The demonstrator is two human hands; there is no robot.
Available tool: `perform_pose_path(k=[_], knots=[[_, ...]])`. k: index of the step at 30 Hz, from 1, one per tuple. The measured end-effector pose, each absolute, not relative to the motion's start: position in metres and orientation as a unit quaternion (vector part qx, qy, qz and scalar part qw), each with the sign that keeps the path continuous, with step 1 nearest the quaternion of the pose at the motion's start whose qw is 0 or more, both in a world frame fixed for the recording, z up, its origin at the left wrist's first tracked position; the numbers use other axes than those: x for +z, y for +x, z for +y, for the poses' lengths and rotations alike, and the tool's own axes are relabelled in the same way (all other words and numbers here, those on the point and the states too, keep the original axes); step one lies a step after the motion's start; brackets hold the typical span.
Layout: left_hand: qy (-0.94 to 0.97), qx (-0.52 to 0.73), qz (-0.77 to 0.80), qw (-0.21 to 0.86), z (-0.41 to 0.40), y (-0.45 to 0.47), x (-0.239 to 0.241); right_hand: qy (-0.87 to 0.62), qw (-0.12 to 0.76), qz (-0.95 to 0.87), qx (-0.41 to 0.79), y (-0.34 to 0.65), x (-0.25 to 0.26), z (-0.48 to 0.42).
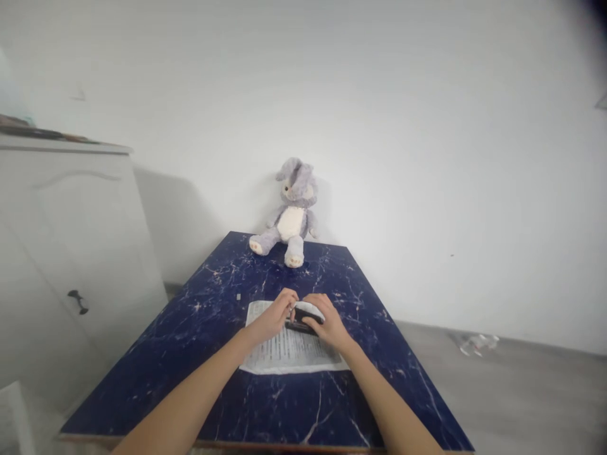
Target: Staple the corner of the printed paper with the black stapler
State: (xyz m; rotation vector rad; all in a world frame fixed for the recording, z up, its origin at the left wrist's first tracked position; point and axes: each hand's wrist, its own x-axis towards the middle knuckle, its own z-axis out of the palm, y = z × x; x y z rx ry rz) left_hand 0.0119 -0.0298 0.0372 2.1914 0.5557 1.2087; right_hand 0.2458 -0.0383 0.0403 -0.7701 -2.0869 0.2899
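Note:
A black stapler [301, 320], by its long narrow shape, is held between my hands just above a printed sheet of paper [294, 354]. My right hand [328, 321] is closed around its right part, the thumb along the near side. At its left end, my left hand [277, 314] has its fingers pinched together; whether a small piece is between the fingertips cannot be made out. The sheet lies on a dark blue marbled table [190, 366], print side up and partly covered by my hands. A small pale grey piece [238, 296] rests left of the sheet's far corner.
A grey plush rabbit [291, 221] sits at the table's far edge, against the white wall [427, 158]. On the left stands a white cabinet [71, 240] with a dark handle [78, 302]. Crumpled whitish litter [478, 344] lies on the floor to the right.

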Motion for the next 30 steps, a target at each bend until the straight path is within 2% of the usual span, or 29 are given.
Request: perform_pose_path(k=[11, 18, 21, 24, 27, 30], knots=[[0.825, 0.441, 0.229, 0.27, -0.039, 0.021, 0.04, -0.226, 0.494, -0.834, 0.098, 0.24, 0.044, -0.042], [0.829, 0.408, 0.222, 0.31, -0.038, 0.023, 0.043, -0.222, 0.48, -0.837, 0.137, 0.245, 0.049, -0.041], [0.801, 0.433, 0.339, 0.237, -0.026, 0.005, 0.049, -0.319, 0.517, -0.784, 0.128, 0.264, 0.044, -0.027], [0.727, 0.394, 0.556, 0.081, -0.011, -0.024, 0.052, -0.491, 0.529, -0.685, 0.096, 0.299, 0.032, -0.005], [0.609, 0.244, 0.754, -0.006, 0.001, -0.05, 0.048, -0.614, 0.449, -0.644, 0.077, 0.334, 0.016, 0.014], [0.583, 0.152, 0.798, 0.001, 0.006, -0.064, 0.039, -0.653, 0.396, -0.641, 0.077, 0.352, 0.004, 0.025]])
